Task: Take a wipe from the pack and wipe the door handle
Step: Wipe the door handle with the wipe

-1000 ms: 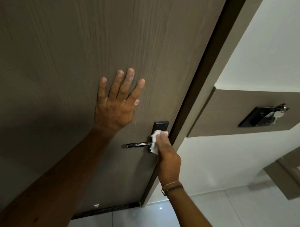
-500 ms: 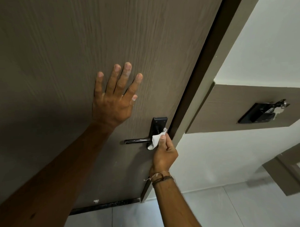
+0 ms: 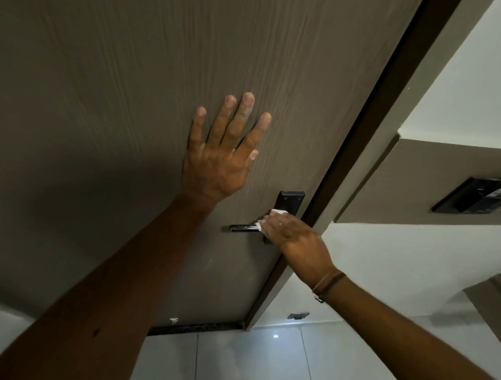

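Note:
A dark metal lever door handle sticks out leftward from a black lock plate on a brown wood-grain door. My right hand lies over the inner end of the lever and the lower plate, pressing a small white wipe against them; only the wipe's edges show past my fingers. My left hand is flat on the door above and left of the handle, fingers spread, holding nothing. No wipe pack is in view.
The door's dark frame runs diagonally to the right of the handle. On the wall panel at the right is a black card holder. A light tiled floor lies below, with a small door stop at the wall.
My right hand has swung from below the plate to across it from the right, and now covers the lever's base with the wipe. My left hand stays flat on the door.

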`<control>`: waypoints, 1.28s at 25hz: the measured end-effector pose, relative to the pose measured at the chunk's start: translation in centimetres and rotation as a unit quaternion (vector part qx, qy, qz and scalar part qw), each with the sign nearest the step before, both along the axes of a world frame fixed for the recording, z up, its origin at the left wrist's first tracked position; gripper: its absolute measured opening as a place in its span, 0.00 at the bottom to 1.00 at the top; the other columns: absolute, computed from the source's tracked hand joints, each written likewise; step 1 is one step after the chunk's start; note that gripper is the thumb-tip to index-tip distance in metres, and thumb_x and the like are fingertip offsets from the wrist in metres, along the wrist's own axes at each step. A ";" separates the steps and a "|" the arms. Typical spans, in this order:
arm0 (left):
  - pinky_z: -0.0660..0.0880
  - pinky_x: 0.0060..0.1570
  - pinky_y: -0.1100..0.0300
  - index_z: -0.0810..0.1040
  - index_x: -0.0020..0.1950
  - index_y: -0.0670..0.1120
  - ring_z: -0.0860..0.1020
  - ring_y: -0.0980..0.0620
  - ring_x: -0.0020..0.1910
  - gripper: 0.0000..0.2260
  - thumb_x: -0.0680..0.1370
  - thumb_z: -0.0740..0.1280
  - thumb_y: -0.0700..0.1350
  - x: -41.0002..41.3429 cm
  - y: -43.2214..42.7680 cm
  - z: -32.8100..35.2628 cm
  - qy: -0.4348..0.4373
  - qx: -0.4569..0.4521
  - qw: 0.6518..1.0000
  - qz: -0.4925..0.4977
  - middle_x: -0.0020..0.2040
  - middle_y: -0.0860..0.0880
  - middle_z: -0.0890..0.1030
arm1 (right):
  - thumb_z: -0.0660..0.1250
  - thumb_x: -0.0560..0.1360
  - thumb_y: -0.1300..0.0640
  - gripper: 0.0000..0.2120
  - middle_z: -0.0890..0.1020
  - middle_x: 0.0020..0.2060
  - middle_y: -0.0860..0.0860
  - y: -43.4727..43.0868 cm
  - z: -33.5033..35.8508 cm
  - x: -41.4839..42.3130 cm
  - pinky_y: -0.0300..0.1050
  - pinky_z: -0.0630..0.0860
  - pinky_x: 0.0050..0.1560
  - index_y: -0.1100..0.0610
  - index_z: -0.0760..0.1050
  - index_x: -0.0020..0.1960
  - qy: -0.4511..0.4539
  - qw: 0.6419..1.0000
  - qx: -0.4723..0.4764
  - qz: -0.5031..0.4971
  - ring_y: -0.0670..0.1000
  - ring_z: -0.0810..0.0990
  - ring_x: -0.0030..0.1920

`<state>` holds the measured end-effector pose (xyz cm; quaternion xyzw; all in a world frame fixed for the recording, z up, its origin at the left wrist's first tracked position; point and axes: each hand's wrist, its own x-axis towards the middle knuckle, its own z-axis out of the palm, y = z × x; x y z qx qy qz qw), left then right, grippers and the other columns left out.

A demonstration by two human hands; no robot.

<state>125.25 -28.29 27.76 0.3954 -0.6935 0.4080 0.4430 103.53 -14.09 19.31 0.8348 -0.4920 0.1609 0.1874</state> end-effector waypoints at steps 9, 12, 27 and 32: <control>0.35 0.86 0.38 0.48 0.90 0.52 0.37 0.45 0.89 0.32 0.89 0.58 0.55 0.2 0.6 0.2 -0.011 0.005 1.000 0.007 0.89 0.45 0.38 | 0.67 0.82 0.55 0.16 0.87 0.55 0.56 -1.8 2.8 3.0 0.53 0.84 0.55 0.55 0.79 0.69 -0.035 0.989 0.140 0.016 0.58 0.86 0.53; 0.35 0.86 0.39 0.47 0.90 0.52 0.37 0.45 0.89 0.33 0.89 0.59 0.55 0.1 0.4 0.3 -0.015 0.002 1.000 0.007 0.90 0.45 0.43 | 0.79 0.73 0.59 0.21 0.88 0.49 0.60 -1.0 2.8 2.0 0.52 0.87 0.45 0.60 0.81 0.65 -0.008 0.999 0.050 0.016 0.59 0.88 0.45; 0.37 0.85 0.38 0.44 0.90 0.52 0.35 0.45 0.88 0.33 0.89 0.58 0.55 0.1 0.6 0.2 -0.017 0.008 1.000 0.007 0.89 0.45 0.46 | 0.80 0.72 0.62 0.24 0.88 0.55 0.61 -1.5 1.7 5.2 0.55 0.86 0.51 0.62 0.81 0.66 -0.034 0.995 0.054 0.082 0.61 0.88 0.53; 0.36 0.87 0.38 0.47 0.90 0.52 0.38 0.44 0.89 0.33 0.89 0.59 0.56 0.1 -0.2 0.0 -0.007 -0.008 1.000 0.009 0.90 0.45 0.39 | 0.85 0.65 0.64 0.30 0.87 0.55 0.62 -1.3 0.8 2.5 0.59 0.86 0.52 0.63 0.82 0.65 -0.031 0.999 0.005 0.038 0.62 0.88 0.54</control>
